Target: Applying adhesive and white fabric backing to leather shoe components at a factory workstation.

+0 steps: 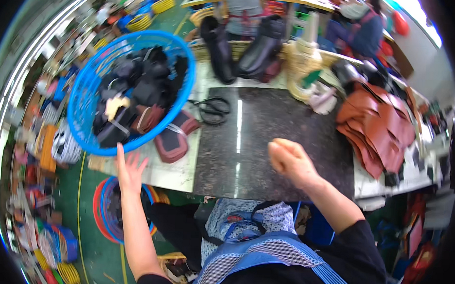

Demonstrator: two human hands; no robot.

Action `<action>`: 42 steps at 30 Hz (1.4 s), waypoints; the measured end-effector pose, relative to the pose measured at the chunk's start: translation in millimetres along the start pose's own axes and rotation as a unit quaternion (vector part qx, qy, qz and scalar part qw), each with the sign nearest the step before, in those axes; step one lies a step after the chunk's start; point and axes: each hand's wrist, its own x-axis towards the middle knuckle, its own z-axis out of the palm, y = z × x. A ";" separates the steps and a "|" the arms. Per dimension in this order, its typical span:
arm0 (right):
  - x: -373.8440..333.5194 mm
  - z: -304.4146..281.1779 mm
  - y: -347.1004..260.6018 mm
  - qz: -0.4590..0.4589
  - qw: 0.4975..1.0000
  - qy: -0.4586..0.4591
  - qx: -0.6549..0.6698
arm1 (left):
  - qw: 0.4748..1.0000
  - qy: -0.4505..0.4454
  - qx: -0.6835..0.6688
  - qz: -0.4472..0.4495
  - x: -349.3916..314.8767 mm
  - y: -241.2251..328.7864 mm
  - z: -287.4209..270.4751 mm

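My left hand [130,170] is open, its fingers spread just under the near rim of a round blue plastic basket [73,102]. The fingertips reach the rim; I cannot tell whether they touch it. Inside the basket lie black pieces [151,88], some in banded bundles, with brown ones among them. A banded brown-and-black bundle [172,145] rests on the table against the basket's right side. My right hand [291,160] is curled into a fist above a dark, shiny slab [269,118]; nothing shows sticking out of it. Black-handled scissors [213,111] lie at the slab's far left corner.
Two black shoes [259,47] stand behind the slab, beside a cream plastic container [304,69]. A pile of reddish-brown leather pieces [375,123] lies on the right. Stacked round baskets [100,210] are on the green floor at lower left. Other people [357,28] sit beyond the table.
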 end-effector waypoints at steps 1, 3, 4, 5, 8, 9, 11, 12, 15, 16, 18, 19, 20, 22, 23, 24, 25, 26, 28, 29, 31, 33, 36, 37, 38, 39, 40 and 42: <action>3.9 -13.4 3.9 -0.024 1.000 -0.004 -0.007 | 0.992 -0.073 -0.098 -0.043 10.5 8.3 4.8; 10.3 -27.6 0.2 0.006 0.999 -0.011 -0.038 | 0.988 -0.063 -0.127 -0.057 41.9 11.5 14.1; 16.9 -32.8 5.0 -0.005 0.999 -0.049 0.023 | 0.982 -0.054 -0.151 -0.097 69.1 5.1 1.7; 25.7 -37.8 10.7 -0.007 0.994 -0.071 0.081 | 0.985 -0.048 -0.126 -0.108 76.8 -0.5 9.6; 71.0 -2.0 -8.6 0.113 0.989 -0.060 0.076 | 0.991 -0.055 -0.088 -0.086 101.5 -3.0 -27.8; 86.0 2.6 -10.0 0.113 0.988 -0.066 0.077 | 0.992 -0.048 -0.091 -0.079 105.1 3.7 -29.0; 129.4 12.2 -6.6 0.066 0.989 -0.102 -0.079 | 0.992 -0.041 -0.093 -0.070 111.9 20.9 -32.0; 152.1 20.0 -4.5 0.065 0.992 -0.089 -0.066 | 0.995 -0.037 -0.075 -0.060 112.6 33.6 -35.2; 226.9 45.0 -0.7 0.078 0.993 -0.065 -0.060 | 0.999 -0.009 -0.037 -0.024 138.2 64.4 -64.0; 253.9 53.1 4.5 0.076 0.990 -0.056 -0.101 | 0.999 -0.016 -0.029 -0.010 151.2 75.7 -75.2; 301.8 70.5 10.6 0.074 0.984 -0.047 -0.157 | 0.999 -0.038 -0.004 -0.017 178.2 101.0 -90.0; 319.5 82.4 12.8 0.076 0.981 -0.048 -0.172 | 0.998 -0.051 0.014 -0.041 188.6 116.7 -94.5; 331.6 98.3 11.3 0.062 0.974 -0.053 -0.213 | 0.999 -0.031 0.033 -0.006 195.7 129.4 -98.9; 343.2 135.4 19.0 0.023 0.957 -0.034 -0.286 | 0.994 0.041 0.084 0.051 222.1 146.0 -129.4; 342.6 148.8 21.2 0.029 0.957 -0.043 -0.285 | 0.987 0.068 0.122 0.078 229.9 146.7 -151.3; 338.6 152.4 18.5 -0.010 0.924 -0.055 -0.379 | 0.988 0.066 0.122 0.068 230.7 141.1 -150.2; 335.0 157.8 16.8 -0.048 0.880 -0.069 -0.467 | 0.990 0.063 0.101 0.069 230.1 135.3 -149.7; 333.2 151.5 17.6 -0.040 0.881 -0.043 -0.469 | 0.993 0.056 0.079 0.073 225.5 131.5 -139.8; 327.9 138.2 10.3 -0.015 0.894 -0.053 -0.444 | 0.997 0.041 0.041 0.057 213.3 122.5 -126.5; 329.4 128.7 13.5 -0.017 0.897 -0.058 -0.437 | 0.998 0.029 0.006 0.048 208.0 117.7 -119.1; 312.2 129.2 0.3 0.011 0.908 -0.090 -0.408 | 0.997 0.021 -0.038 0.055 201.4 113.4 -120.5; 277.0 131.8 -8.5 -0.093 0.907 -0.083 -0.402 | 0.996 0.014 -0.043 0.076 198.7 119.6 -117.1; 225.3 131.9 -9.8 -0.209 0.847 -0.092 -0.480 | 0.999 0.003 -0.040 0.037 195.5 128.8 -104.2; 212.8 138.6 -9.5 -0.252 0.822 -0.116 -0.497 | 0.999 -0.001 -0.024 0.034 193.6 131.9 -105.8; 201.0 147.3 -11.0 -0.268 0.819 -0.105 -0.496 | 0.999 -0.022 -0.030 0.012 192.8 132.7 -107.9; 190.6 155.1 -11.4 -0.285 0.817 -0.096 -0.493 | 0.999 -0.023 -0.031 0.016 189.9 133.3 -110.5; 185.7 157.7 -6.7 -0.316 0.791 -0.063 -0.521 | 0.997 -0.051 -0.049 -0.003 186.6 133.4 -112.5; 172.2 154.2 12.0 -0.209 0.876 -0.028 -0.434 | 0.992 -0.103 -0.073 -0.011 169.9 120.8 -102.7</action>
